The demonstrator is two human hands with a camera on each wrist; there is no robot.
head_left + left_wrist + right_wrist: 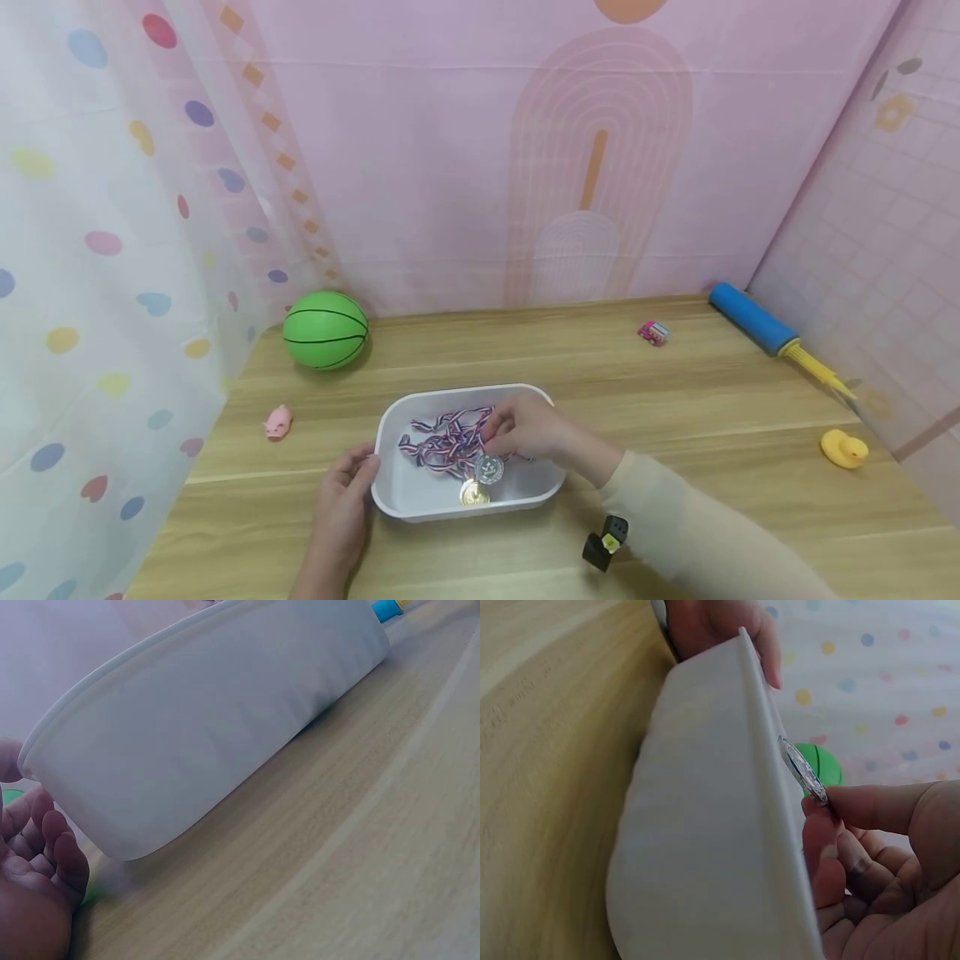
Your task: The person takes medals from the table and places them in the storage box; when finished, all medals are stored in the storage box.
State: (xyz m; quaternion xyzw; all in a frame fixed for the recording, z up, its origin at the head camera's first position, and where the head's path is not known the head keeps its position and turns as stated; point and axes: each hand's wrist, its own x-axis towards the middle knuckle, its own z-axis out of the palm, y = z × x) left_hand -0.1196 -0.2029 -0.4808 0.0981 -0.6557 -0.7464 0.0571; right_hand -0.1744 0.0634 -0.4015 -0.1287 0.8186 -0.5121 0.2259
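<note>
A white plastic basin (411, 493) stands on the wooden table in the head view. In it lie tangled red, white and blue ribbons (444, 450) and a gold medal (473, 493). My right hand (531, 429) pinches a silver medal (489, 469) between thumb and fingers, over the basin; the right wrist view shows the medal (802, 770) edge-on beside the rim. At the basin's left end, my left hand (342, 500) holds the rim, the thumb over it and the fingers curled against the outer wall (172, 742).
A green ball (326, 330) and a pink toy pig (277, 422) are on the left. Farther back right lie a small pink toy vehicle (653, 332) and a blue pump (753, 318) with a yellow end. A yellow duck (843, 448) sits near the right edge. Curtains hang around the table.
</note>
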